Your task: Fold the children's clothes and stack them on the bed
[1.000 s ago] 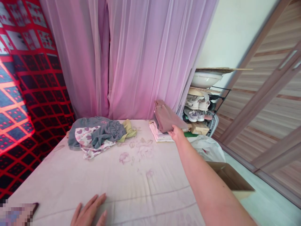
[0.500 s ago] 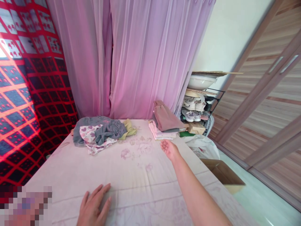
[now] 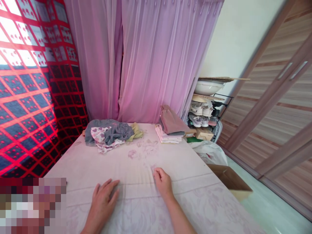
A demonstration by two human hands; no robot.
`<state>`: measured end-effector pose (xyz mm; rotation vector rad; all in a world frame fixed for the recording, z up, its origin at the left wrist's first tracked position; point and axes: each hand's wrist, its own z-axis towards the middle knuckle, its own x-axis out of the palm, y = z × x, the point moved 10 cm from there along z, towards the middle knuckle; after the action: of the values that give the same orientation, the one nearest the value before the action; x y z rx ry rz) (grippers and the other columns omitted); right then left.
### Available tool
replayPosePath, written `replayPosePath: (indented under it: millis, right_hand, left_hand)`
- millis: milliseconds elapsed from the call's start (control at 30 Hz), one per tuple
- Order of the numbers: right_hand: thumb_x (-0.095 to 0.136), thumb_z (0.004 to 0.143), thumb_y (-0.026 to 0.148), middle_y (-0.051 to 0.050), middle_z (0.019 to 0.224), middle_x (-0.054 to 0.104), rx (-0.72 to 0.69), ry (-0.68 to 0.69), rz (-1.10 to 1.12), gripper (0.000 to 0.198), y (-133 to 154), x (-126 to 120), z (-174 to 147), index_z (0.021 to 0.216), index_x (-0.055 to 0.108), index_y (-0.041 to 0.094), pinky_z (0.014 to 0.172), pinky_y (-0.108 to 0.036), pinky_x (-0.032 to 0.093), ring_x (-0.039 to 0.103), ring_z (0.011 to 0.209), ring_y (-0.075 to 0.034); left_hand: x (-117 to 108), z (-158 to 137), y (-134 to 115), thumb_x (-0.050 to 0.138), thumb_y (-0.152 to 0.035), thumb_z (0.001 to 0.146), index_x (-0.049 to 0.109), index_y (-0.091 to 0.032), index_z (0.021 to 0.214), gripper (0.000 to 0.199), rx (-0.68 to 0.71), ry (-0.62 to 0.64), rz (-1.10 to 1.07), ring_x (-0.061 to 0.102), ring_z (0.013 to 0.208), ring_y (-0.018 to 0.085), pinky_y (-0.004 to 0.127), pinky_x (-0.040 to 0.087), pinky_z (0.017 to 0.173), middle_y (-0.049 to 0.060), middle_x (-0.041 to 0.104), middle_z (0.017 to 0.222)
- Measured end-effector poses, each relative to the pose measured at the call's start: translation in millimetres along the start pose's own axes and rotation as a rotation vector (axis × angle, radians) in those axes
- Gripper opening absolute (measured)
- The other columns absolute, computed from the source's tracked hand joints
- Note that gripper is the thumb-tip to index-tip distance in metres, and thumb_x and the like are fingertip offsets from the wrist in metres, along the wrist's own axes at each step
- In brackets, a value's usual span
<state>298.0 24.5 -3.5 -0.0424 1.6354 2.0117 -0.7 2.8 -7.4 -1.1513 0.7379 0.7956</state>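
Note:
My left hand rests palm down on the patterned bed sheet, its fingers spread and holding nothing. To its right, my right hand is loosely curled close to the sheet, with no object visible in it. At the far right of the bed, a stack of folded light-coloured clothes lies under folded brownish-pink trousers. A loose heap of clothes lies at the far left: grey garments, a white heart-print piece and a yellow-green piece. Both hands are apart from the clothes.
Pink-purple curtains hang behind the bed, with a red-and-black checked cloth to the left. On the right stand a shoe rack, a white plastic bag, an open cardboard box and a wooden wardrobe.
My right hand has drawn back from beside the folded stack toward me, and its fingers have curled in. My left hand stays spread on the sheet. The view has shifted slightly.

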Motion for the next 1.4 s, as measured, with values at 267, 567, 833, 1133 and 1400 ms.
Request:
replayPosePath:
  millis: [267,567,833,1133,1400]
  right_hand:
    - [0.045,0.078,0.041,-0.003,0.072,0.072,-0.046,0.015,-0.093,0.030,1.6,1.1,2.5,0.085,0.068,0.022,0.065,-0.026,0.049,0.065,0.066,-0.018]
    - [0.045,0.075,0.040,-0.002,0.072,0.072,-0.057,0.004,-0.171,0.030,6.3,0.8,1.1,0.083,0.068,0.023,0.067,-0.028,0.048,0.064,0.066,-0.019]
    - [0.045,0.075,0.044,-0.003,0.070,0.071,-0.090,0.006,-0.174,0.032,6.3,1.3,0.5,0.082,0.069,0.024,0.064,-0.028,0.048,0.064,0.064,-0.020]
    - [0.044,0.076,0.049,-0.005,0.071,0.072,-0.049,0.052,-0.148,0.036,1.4,2.6,0.7,0.083,0.068,0.024,0.064,-0.031,0.049,0.067,0.066,-0.023]
    - [0.044,0.074,0.053,-0.006,0.073,0.073,-0.014,0.081,-0.117,0.037,-1.4,4.1,-1.6,0.082,0.067,0.025,0.064,-0.033,0.049,0.068,0.068,-0.025]
  left_hand:
    - [-4.5,-0.5,-8.1,0.041,-0.033,0.087,0.066,-0.026,0.113,0.037,-0.009,0.030,-0.022,0.051,0.126,0.025,0.055,0.023,0.111,0.005,0.069,0.119]
    - [-7.7,-4.2,-12.8,0.043,-0.028,0.088,0.065,-0.025,0.113,0.034,-0.007,0.006,-0.051,0.050,0.127,0.024,0.055,0.020,0.112,0.005,0.069,0.119]
    - [-6.1,-5.8,-10.7,0.046,-0.026,0.086,0.065,-0.026,0.112,0.033,0.005,-0.011,-0.066,0.050,0.126,0.025,0.054,0.022,0.112,0.005,0.069,0.119]
    - [-6.7,-7.6,-9.7,0.046,-0.025,0.085,0.067,-0.026,0.111,0.033,-0.036,-0.008,-0.074,0.051,0.126,0.025,0.054,0.023,0.113,0.005,0.069,0.117]
    - [-11.0,-9.9,-16.2,0.045,-0.017,0.083,0.067,-0.026,0.106,0.033,-0.057,-0.018,-0.060,0.052,0.125,0.025,0.055,0.024,0.112,0.004,0.070,0.113]
